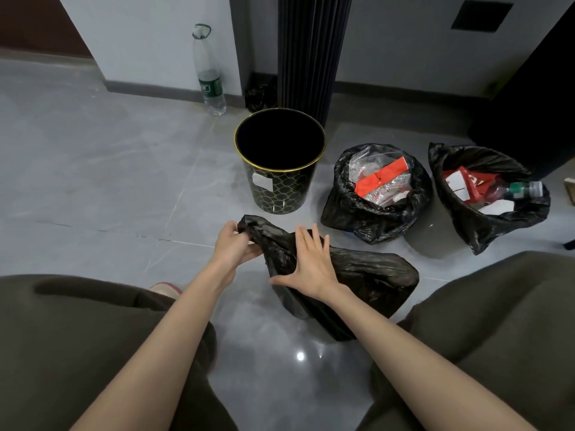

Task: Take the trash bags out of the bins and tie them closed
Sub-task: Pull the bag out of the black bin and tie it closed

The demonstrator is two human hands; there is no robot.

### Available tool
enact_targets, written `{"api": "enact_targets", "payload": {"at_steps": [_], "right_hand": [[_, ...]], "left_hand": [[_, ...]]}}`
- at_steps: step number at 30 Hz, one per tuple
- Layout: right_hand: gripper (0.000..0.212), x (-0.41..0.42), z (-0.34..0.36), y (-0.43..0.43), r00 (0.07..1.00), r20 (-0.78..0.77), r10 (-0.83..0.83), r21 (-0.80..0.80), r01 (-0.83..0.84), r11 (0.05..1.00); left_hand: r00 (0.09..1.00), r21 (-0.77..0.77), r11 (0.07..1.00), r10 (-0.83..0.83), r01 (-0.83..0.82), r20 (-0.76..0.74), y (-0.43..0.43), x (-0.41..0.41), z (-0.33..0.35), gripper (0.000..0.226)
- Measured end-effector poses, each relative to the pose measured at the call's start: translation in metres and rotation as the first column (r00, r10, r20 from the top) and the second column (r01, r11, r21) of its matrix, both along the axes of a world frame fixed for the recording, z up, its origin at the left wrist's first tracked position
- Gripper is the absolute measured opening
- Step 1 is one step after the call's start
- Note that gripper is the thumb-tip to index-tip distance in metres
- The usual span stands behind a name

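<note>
A black trash bag (367, 275) lies on the grey floor between my knees. My left hand (235, 245) grips its bunched top end. Fingers spread, my right hand (311, 262) presses flat on the bag's middle. Behind it stands a black bin (281, 188) with a gold rim and pattern, with no bag in it. To the right sit two open black bags full of trash: the nearer bag (373, 219) with red and clear wrappers, and the far-right bag (485, 225) with red packaging and a bottle.
A tall clear plastic bottle (210, 73) stands by the wall at the back left. A dark ribbed column (311, 54) rises behind the bin, with a small black bag (259, 96) at its foot. Dark furniture (529, 98) fills the right. My knees flank the floor.
</note>
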State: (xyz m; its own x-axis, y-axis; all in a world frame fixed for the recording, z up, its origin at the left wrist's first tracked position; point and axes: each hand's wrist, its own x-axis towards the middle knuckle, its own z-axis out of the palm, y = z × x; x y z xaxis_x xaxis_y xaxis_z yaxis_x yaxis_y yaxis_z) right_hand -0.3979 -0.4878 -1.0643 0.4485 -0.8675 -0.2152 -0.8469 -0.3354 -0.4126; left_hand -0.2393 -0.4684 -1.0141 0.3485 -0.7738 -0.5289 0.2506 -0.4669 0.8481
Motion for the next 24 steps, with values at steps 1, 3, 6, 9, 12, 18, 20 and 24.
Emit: {"api": "enact_targets", "payload": {"at_steps": [1,3,6,9,12,18,20,24], "right_hand": [[0.123,0.004,-0.004,-0.003,1.0,-0.009,0.018,0.008,-0.018,1.0],[0.109,0.012,-0.009,-0.008,1.0,0.0,0.03,0.01,-0.03,1.0],[0.073,0.022,-0.012,-0.015,1.0,0.016,0.012,-0.034,-0.011,0.999],[0.041,0.032,-0.013,-0.017,1.0,-0.002,-0.021,-0.035,0.021,0.999],[0.036,0.036,-0.016,-0.019,0.998,-0.038,-0.043,0.001,0.043,0.999],[0.029,0.029,-0.023,-0.022,0.995,-0.05,0.083,-0.027,-0.084,0.996],[0.031,0.024,-0.023,-0.023,0.992,-0.043,0.116,-0.042,-0.118,0.992],[0.026,0.018,-0.021,-0.02,0.976,-0.109,0.188,-0.037,-0.193,0.981]], "left_hand": [[1.0,0.007,1.0,-0.014,0.014,0.008,-0.001,0.001,0.001,0.016],[0.998,0.022,0.999,-0.05,0.05,0.034,-0.003,0.003,0.002,0.016],[0.991,0.04,0.993,-0.117,0.115,0.065,-0.007,0.006,0.005,0.018],[0.984,0.05,0.988,-0.153,0.149,0.088,-0.013,0.009,0.009,0.016],[0.984,0.042,0.993,-0.115,0.11,0.137,-0.016,0.012,0.01,0.023],[0.986,-0.039,0.998,0.061,-0.056,0.152,-0.017,0.015,0.007,0.025],[0.982,-0.039,0.993,0.119,-0.114,0.146,-0.014,0.017,0.005,0.025],[0.906,0.027,0.997,-0.075,0.07,0.417,-0.009,0.028,-0.002,0.026]]}}
